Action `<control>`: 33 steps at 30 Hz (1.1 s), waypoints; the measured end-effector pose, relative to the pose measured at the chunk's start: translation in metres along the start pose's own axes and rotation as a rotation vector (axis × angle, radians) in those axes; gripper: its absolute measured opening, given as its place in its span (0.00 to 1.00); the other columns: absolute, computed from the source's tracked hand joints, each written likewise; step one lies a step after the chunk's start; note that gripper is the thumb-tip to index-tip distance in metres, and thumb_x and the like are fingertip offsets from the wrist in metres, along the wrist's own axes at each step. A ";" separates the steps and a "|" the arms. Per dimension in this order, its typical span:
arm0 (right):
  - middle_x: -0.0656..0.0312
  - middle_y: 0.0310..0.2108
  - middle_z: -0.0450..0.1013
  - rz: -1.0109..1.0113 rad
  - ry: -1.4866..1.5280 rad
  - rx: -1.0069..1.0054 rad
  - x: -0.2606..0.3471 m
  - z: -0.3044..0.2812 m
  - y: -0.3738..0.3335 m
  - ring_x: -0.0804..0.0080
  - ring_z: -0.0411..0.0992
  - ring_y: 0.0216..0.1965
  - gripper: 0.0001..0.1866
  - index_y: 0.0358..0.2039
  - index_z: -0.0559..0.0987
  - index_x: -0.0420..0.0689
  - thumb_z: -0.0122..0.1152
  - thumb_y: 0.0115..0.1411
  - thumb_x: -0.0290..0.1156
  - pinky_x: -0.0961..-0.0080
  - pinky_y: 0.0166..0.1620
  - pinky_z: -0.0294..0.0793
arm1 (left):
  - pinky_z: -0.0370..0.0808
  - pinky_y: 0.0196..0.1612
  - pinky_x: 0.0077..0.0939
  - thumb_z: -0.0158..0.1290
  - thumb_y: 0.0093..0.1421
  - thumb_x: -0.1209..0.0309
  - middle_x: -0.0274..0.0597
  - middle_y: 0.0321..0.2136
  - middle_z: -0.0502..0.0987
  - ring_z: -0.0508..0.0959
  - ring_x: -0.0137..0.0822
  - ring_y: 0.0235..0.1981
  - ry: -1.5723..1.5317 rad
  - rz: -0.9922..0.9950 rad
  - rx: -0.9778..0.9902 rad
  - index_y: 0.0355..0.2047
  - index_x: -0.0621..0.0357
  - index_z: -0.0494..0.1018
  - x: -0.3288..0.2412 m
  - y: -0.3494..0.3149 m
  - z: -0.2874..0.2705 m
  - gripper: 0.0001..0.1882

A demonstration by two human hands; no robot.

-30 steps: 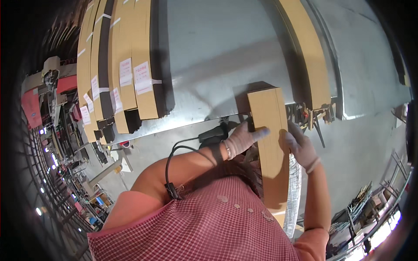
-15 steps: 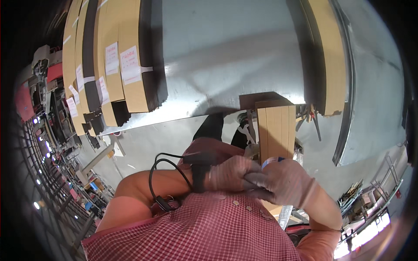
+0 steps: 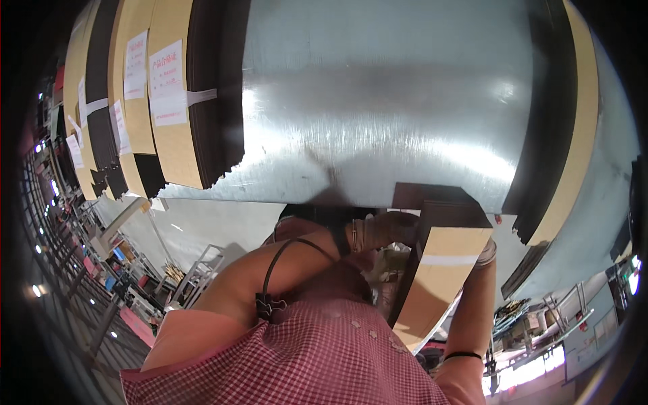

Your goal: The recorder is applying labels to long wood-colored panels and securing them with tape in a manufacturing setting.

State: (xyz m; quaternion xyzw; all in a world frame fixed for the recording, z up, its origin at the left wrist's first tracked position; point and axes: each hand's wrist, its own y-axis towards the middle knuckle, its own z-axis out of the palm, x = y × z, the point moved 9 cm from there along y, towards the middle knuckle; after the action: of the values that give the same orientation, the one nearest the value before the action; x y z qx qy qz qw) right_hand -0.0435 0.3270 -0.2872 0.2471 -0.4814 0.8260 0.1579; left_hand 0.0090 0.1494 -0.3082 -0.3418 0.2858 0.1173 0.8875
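A tall stack of flat cardboard pieces [image 3: 439, 290], tan on its top face and dark along its side, stands tilted at the table's front edge. A white band [image 3: 449, 260] runs across its tan face. My left hand [image 3: 388, 231], in a grey glove, presses its fingers against the stack's left side. On the opposite side my gloved right hand [image 3: 487, 251] grips the edge, most of its fingers hidden behind the cardboard. Both hands appear closed on the stack between them.
A metal-topped table [image 3: 385, 101] spreads ahead. Banded cardboard stacks with white labels [image 3: 169, 84] line its left side, and another tall stack [image 3: 574, 135] stands at the right. A grey panel [image 3: 601, 209] lies beyond that. Racks with materials [image 3: 533, 317] stand at the lower right.
My hands, earlier together above the stack, have parted to its two sides. The white band is now visible across the cardboard. The table appears closer in view.
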 end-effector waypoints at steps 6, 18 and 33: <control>0.46 0.58 0.69 -0.425 -0.291 -0.709 0.104 0.080 -0.088 0.56 0.69 0.59 0.38 0.63 0.63 0.32 0.66 0.61 0.40 0.66 0.57 0.69 | 0.78 0.41 0.24 0.64 0.57 0.59 0.39 0.42 0.78 0.78 0.29 0.40 -0.194 0.052 -0.151 0.51 0.61 0.74 -0.012 -0.005 -0.017 0.26; 0.25 0.62 0.54 -0.393 -1.241 -0.767 0.112 0.149 -0.078 0.32 0.64 0.56 0.52 0.65 0.61 0.39 0.75 0.44 0.48 0.48 0.57 0.67 | 0.77 0.37 0.36 0.63 0.51 0.71 0.46 0.32 0.80 0.81 0.48 0.35 0.747 0.511 -0.434 0.37 0.57 0.76 -0.159 -0.111 0.033 0.12; 0.49 0.28 0.79 -0.152 -1.142 -0.569 0.141 0.058 -0.085 0.47 0.78 0.33 0.16 0.29 0.84 0.45 0.62 0.53 0.46 0.58 0.36 0.77 | 0.71 0.31 0.24 0.68 0.52 0.67 0.31 0.17 0.67 0.67 0.27 0.21 1.026 0.469 -0.585 0.47 0.57 0.74 -0.174 -0.075 0.054 0.23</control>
State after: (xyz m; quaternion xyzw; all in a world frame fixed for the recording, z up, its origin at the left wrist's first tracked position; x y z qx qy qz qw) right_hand -0.1032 0.3208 -0.1231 0.6300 -0.6711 0.3907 -0.0058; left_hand -0.0783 0.1286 -0.1328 -0.5114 0.6980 0.2031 0.4583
